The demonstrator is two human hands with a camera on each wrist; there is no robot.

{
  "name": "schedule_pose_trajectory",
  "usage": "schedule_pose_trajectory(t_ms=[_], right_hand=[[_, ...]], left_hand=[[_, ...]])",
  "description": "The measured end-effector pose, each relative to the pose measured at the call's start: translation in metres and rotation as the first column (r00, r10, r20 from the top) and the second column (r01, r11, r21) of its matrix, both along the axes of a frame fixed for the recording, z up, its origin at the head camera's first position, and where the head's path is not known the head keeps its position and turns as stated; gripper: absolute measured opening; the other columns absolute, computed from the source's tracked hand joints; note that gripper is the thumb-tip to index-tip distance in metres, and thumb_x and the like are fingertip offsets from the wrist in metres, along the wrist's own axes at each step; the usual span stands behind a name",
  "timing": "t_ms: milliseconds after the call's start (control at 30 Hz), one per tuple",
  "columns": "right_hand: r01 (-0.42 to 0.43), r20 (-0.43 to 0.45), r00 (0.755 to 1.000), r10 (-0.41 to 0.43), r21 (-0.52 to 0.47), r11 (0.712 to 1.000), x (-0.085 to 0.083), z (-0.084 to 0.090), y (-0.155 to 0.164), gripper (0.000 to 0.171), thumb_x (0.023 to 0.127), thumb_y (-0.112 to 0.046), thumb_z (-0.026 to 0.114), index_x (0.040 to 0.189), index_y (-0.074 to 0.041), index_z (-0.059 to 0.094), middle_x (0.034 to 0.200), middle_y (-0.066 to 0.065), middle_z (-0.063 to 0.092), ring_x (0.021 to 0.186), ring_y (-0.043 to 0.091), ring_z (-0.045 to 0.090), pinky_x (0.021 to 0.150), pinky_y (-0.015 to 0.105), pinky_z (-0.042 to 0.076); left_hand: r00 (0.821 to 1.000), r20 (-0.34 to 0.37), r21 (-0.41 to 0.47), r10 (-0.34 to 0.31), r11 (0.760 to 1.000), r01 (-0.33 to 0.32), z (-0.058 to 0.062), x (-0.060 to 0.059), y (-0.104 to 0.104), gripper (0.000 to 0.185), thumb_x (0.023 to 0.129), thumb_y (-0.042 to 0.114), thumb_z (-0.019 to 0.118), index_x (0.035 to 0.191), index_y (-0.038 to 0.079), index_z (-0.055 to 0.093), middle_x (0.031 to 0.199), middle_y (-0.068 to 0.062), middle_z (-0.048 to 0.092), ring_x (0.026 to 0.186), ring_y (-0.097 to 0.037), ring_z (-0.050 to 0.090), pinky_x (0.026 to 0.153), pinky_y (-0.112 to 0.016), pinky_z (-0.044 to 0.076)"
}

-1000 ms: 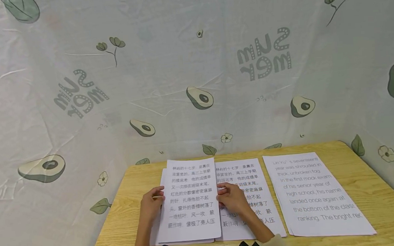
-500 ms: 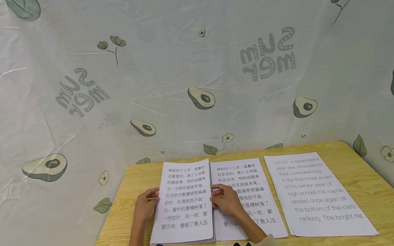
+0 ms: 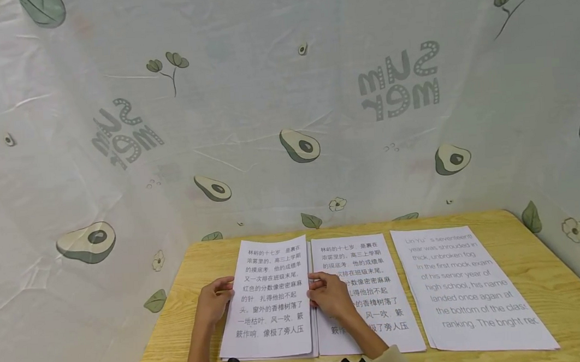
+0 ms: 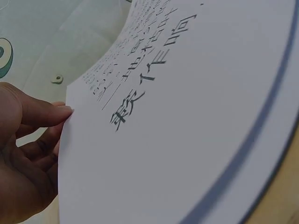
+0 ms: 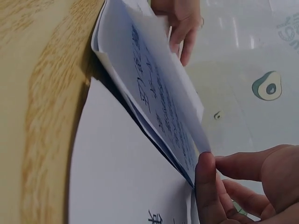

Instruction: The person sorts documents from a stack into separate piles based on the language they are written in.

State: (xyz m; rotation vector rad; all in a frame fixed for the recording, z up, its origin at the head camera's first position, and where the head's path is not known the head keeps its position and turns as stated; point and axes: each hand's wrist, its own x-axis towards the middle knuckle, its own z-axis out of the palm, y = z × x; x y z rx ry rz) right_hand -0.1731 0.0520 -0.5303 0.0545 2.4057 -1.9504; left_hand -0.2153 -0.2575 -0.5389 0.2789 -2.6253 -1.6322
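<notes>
Both hands hold a white sheet of paper [image 3: 272, 310] printed with Chinese text by its side edges, over a stack on the left of the table. My left hand [image 3: 215, 302] pinches the left edge; in the left wrist view its thumb [image 4: 58, 114] lies on the printed face. On the right edge, my right hand [image 3: 330, 296] pinches the sheet between thumb and index finger. The right wrist view shows this sheet bowed and raised above another printed sheet [image 5: 135, 79] of the stack. Beneath my right forearm lies a second Chinese-text stack [image 3: 396, 336].
A stack of English-text sheets [image 3: 473, 291], slightly fanned at its left edge, lies on the right of the wooden table [image 3: 577, 308]. Behind the table hangs a pale curtain [image 3: 266, 95] with avocado prints, which also runs along both sides.
Both hands have carried the sheet left and lowered it over the left stack, uncovering the middle stack's left part. In the last half second they have barely moved.
</notes>
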Motion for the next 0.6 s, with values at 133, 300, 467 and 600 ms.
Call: schedule_pose_trajectory(t_ms=[133, 300, 467, 600], right_hand=[[0.027, -0.042, 0.999, -0.023, 0.083, 0.996, 0.001, 0.000, 0.002, 0.038, 0.092, -0.001, 0.076, 0.129, 0.006, 0.072, 0.099, 0.010, 0.073, 0.072, 0.011, 0.071, 0.064, 0.023, 0.060], [0.057, -0.063, 0.997, -0.050, 0.119, 0.991, 0.004, 0.002, 0.012, 0.033, 0.093, -0.006, 0.077, 0.124, 0.004, 0.074, 0.099, 0.010, 0.073, 0.074, 0.013, 0.071, 0.063, 0.023, 0.060], [0.069, -0.052, 0.997, -0.064, 0.120, 0.990, 0.006, 0.002, 0.025, 0.032, 0.094, -0.007, 0.077, 0.124, 0.004, 0.074, 0.100, 0.010, 0.073, 0.073, 0.014, 0.072, 0.063, 0.024, 0.062], [0.074, -0.033, 0.997, -0.071, 0.124, 0.989, 0.008, 0.004, 0.035, 0.034, 0.094, -0.007, 0.077, 0.126, 0.003, 0.074, 0.098, 0.009, 0.073, 0.073, 0.015, 0.073, 0.064, 0.024, 0.062]], left_hand=[[1.000, -0.010, -0.007, 0.007, 1.000, -0.007, 0.003, 0.002, -0.001, 0.033, 0.100, -0.002, 0.066, 0.133, -0.005, 0.071, 0.117, -0.023, 0.071, 0.092, -0.023, 0.070, 0.068, -0.023, 0.056], [0.999, -0.016, -0.035, 0.030, 0.999, -0.030, 0.011, 0.006, -0.003, 0.037, 0.103, 0.009, 0.068, 0.138, -0.003, 0.068, 0.123, -0.024, 0.071, 0.085, -0.019, 0.071, 0.063, -0.026, 0.057], [0.999, -0.030, -0.018, 0.026, 0.999, -0.026, 0.018, 0.008, 0.006, 0.038, 0.102, 0.009, 0.069, 0.138, -0.002, 0.068, 0.121, -0.021, 0.071, 0.086, -0.019, 0.069, 0.064, -0.023, 0.056], [0.998, -0.054, -0.011, 0.014, 1.000, -0.015, 0.022, 0.008, 0.024, 0.037, 0.100, 0.007, 0.071, 0.136, -0.002, 0.070, 0.116, -0.019, 0.073, 0.087, -0.018, 0.069, 0.066, -0.021, 0.058]])
